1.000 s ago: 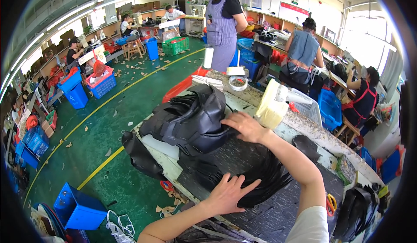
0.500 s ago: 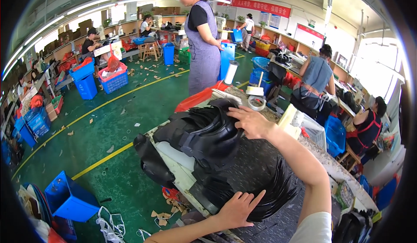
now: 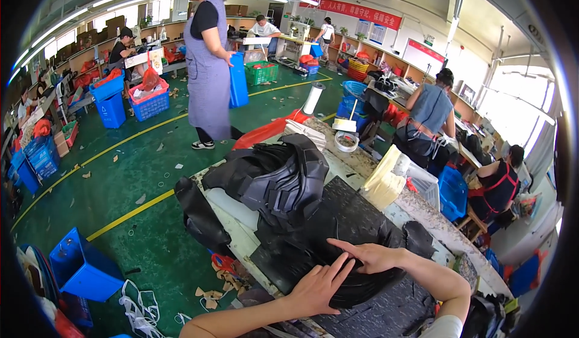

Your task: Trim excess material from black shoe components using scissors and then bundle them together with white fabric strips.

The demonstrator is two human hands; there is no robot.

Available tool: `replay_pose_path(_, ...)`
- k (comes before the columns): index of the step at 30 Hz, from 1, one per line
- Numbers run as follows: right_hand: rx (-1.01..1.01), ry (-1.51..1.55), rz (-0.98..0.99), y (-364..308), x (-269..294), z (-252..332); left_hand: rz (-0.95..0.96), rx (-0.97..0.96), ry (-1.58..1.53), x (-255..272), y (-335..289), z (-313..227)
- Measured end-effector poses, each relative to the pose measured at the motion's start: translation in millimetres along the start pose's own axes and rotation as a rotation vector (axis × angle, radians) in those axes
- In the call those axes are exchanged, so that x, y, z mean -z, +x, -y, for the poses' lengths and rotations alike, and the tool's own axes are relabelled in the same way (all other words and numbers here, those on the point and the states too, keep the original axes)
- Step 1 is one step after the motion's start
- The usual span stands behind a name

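Both hands rest on an overlapping fan of thin black leather-like pieces (image 3: 368, 288) spread over a dark speckled board (image 3: 353, 202). My left hand (image 3: 318, 286) lies on the near left side of the fan, fingers stretched out and thumb apart. My right hand (image 3: 371, 257) is just to its right, its index finger extended leftward over the pieces and nearly meeting the left fingertips; its other fingers are partly hidden. Beyond the hands stands a thick heap of black curved pieces (image 3: 280, 184). Another bundle of black pieces (image 3: 202, 214) hangs at the table's left edge.
On the worktable lie a cream stack of strips (image 3: 385, 178), a round white tub (image 3: 346, 142) and a white roll (image 3: 312, 98). A tipped blue bin (image 3: 84, 265) is on the floor at left. A person in a checked apron (image 3: 208, 78) stands beyond the table; others sit at benches.
My right hand has come from the far heap down to the fan beside my left hand. The apron-wearing person has shifted left in view, and my view has turned slightly.
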State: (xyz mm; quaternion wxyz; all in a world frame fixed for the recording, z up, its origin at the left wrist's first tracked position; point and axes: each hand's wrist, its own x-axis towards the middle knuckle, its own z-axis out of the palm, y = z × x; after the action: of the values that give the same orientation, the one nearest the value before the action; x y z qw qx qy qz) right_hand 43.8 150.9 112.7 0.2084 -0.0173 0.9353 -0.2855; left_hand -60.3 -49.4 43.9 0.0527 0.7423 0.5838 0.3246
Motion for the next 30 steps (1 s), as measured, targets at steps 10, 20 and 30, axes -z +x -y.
replay_pose_path(10,-0.177,-0.432,-0.092,4,-10,-11,0.171,0.038,0.164,0,10,1)
replay_pose_path(20,0.062,-0.250,-0.045,27,76,-2,0.367,-0.072,0.238,12,27,7)
replay_pose_path(30,0.214,-1.310,-0.439,140,101,-40,0.228,-0.221,0.193,-4,14,12)
